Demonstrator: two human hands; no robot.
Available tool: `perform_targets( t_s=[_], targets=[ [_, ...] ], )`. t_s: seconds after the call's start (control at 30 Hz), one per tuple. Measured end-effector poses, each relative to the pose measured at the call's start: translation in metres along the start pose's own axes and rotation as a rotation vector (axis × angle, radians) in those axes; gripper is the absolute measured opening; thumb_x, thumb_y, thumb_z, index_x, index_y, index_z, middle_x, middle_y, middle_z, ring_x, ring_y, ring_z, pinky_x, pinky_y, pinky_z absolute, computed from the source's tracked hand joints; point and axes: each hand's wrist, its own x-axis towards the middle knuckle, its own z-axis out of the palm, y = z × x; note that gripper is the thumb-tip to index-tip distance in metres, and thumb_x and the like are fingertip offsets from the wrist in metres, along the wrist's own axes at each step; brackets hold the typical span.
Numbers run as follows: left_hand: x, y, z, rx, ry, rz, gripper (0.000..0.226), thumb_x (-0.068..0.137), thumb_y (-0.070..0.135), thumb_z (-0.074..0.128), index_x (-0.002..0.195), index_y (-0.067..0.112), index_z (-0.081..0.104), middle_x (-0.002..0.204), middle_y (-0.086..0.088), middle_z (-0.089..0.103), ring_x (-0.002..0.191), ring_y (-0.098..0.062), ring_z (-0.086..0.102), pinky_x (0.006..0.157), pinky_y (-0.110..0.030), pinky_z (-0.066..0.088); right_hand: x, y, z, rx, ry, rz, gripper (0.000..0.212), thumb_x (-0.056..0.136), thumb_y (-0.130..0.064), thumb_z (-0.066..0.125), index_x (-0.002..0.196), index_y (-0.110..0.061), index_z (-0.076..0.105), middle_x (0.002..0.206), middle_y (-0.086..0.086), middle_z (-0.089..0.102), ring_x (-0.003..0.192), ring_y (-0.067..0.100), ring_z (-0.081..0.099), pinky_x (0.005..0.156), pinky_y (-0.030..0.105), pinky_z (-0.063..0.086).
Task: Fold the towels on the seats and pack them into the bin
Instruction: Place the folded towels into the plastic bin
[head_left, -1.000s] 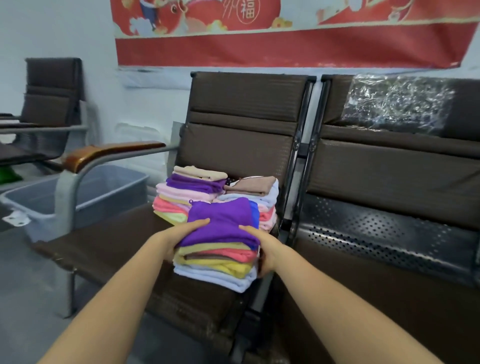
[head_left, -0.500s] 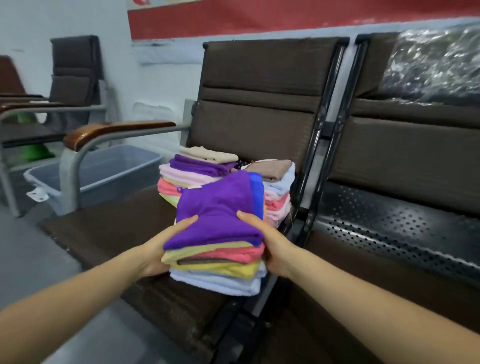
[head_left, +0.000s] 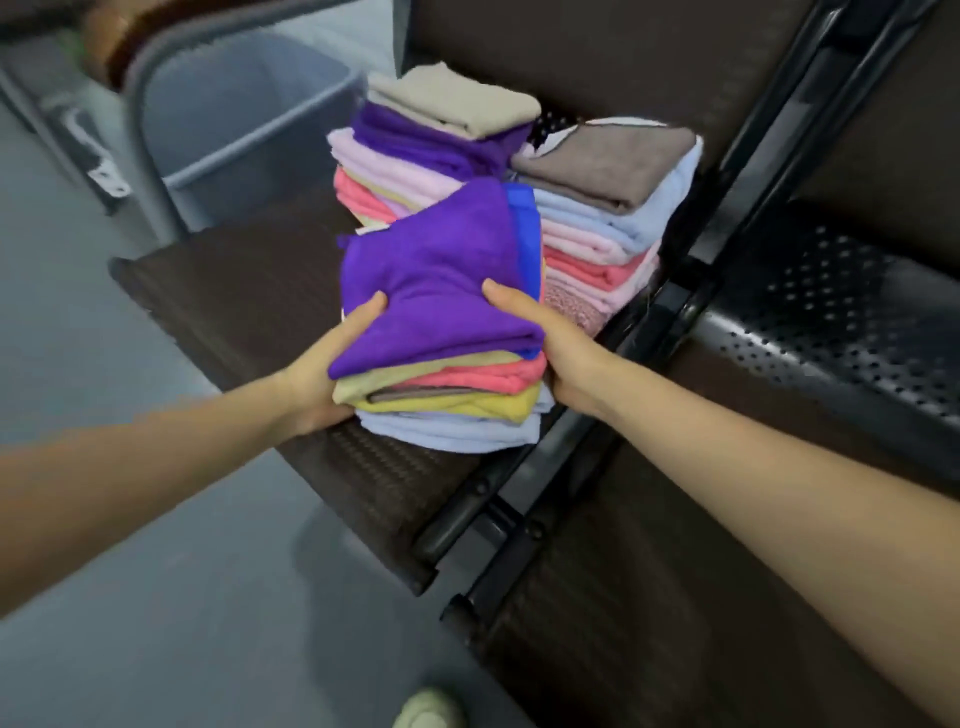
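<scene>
Soft, floppy stack of folded towels (head_left: 441, 364), clamped at 9 and 3 o'clock by left hand (head_left: 317, 384) and right hand (head_left: 550, 348), thumbs pressing on top, fingers curled beneath; best supported underneath against sagging.

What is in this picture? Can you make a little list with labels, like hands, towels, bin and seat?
left hand: grips the near stack's left side, thumb on top
right hand: grips its right side, thumb on top
near stack: folded towels, purple on top, light blue at the bottom
back stacks: two on the seat, one topped beige, one topped brown
bin: grey, on the floor beyond the seat's left side; no towels visible in it
seat: dark brown
shoe: at the bottom edge
</scene>
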Motion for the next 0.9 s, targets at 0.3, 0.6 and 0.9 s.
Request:
perform_targets(
  t_s=[0.3, 0.6, 0.9],
  targets=[
    [-0.105, 0.130, 0.113, -0.076, 0.089, -0.117, 0.059, 0.079, 0.049, 0.067, 0.128, 0.016, 0.059, 0.122, -0.010, 0.066, 0.107, -0.025, 0.066, 0.087, -0.035, 0.055, -0.077, -0.132, 0.052, 0.070, 0.038, 0.173, 0.020, 0.092, -0.025, 0.056, 0.110, -0.021, 0.065, 0.092, -0.001, 0.075, 0.078, 0.014, 0.072, 0.071, 0.028, 0.060],
    [-0.226, 0.338, 0.213, -0.129, 0.079, -0.176, 0.058, 0.073, 0.048, 0.074, 0.120, 0.015, 0.061, 0.115, -0.013, 0.069, 0.101, -0.027, 0.068, 0.082, -0.035, 0.057, -0.178, -0.353, 0.147, 0.013, 0.060, 0.289, 0.025, 0.087, -0.032, 0.063, 0.109, -0.021, 0.066, 0.102, 0.005, 0.074, 0.087, 0.020, 0.071, 0.076, 0.031, 0.059],
    [-0.263, 0.492, 0.166, -0.129, 0.093, -0.068, 0.037, 0.092, 0.035, 0.056, 0.122, 0.014, 0.062, 0.114, -0.013, 0.069, 0.097, -0.026, 0.069, 0.087, -0.038, 0.057, -0.149, -0.451, 0.266, 0.007, -0.016, 0.225, 0.037, 0.091, -0.036, 0.059, 0.122, -0.016, 0.061, 0.113, 0.014, 0.070, 0.097, 0.030, 0.069, 0.090, 0.044, 0.054]
  ],
)
